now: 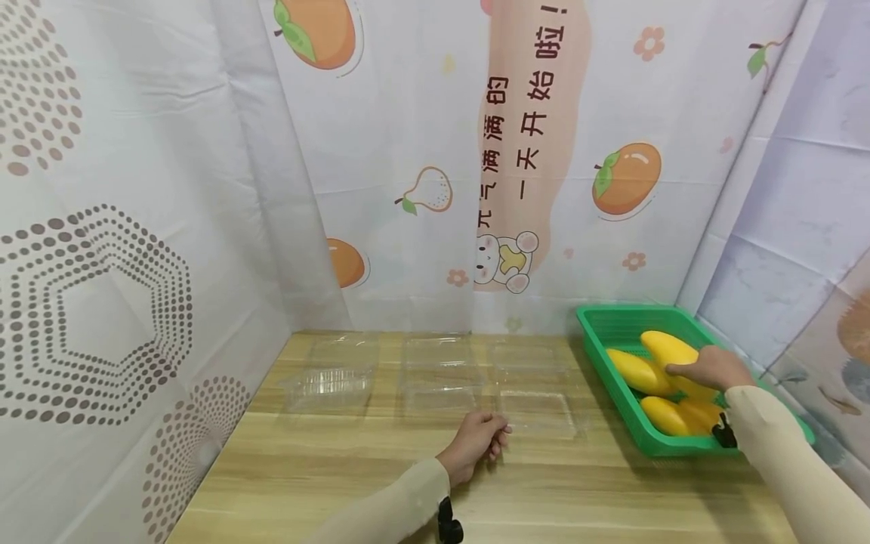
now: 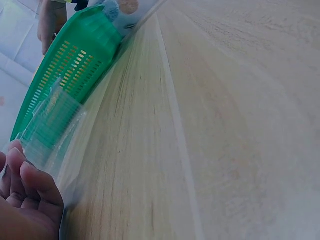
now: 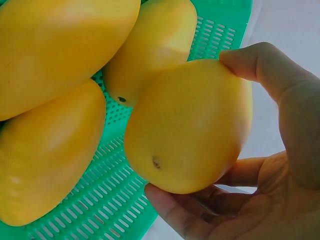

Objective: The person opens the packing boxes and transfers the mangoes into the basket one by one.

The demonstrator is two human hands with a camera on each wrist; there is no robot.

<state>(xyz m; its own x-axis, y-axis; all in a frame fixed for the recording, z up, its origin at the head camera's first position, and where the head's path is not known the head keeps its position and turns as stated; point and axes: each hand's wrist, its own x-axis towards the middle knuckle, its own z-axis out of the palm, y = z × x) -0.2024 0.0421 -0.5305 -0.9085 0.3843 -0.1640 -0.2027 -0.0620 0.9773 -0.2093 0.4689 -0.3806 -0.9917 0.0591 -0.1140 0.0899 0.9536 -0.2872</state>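
Observation:
My right hand [image 1: 717, 369] reaches into a green plastic basket [image 1: 628, 423] at the right of the table. It grips a yellow mango [image 3: 187, 130], thumb over one side and fingers curled under the other. Several more mangoes [image 3: 45, 155] lie against one another in the basket. My left hand [image 1: 476, 442] rests on the wooden table, its fingers loosely curled and holding nothing. Just beyond its fingertips is the near edge of a clear plastic box [image 1: 537, 412] with its lid folded back.
Two more clear boxes with raised lids stand to the left, a middle box [image 1: 442, 397] and a far-left box [image 1: 329, 387]. Printed cloth [image 1: 408, 249] hangs behind the table [image 1: 326, 476] and along both sides.

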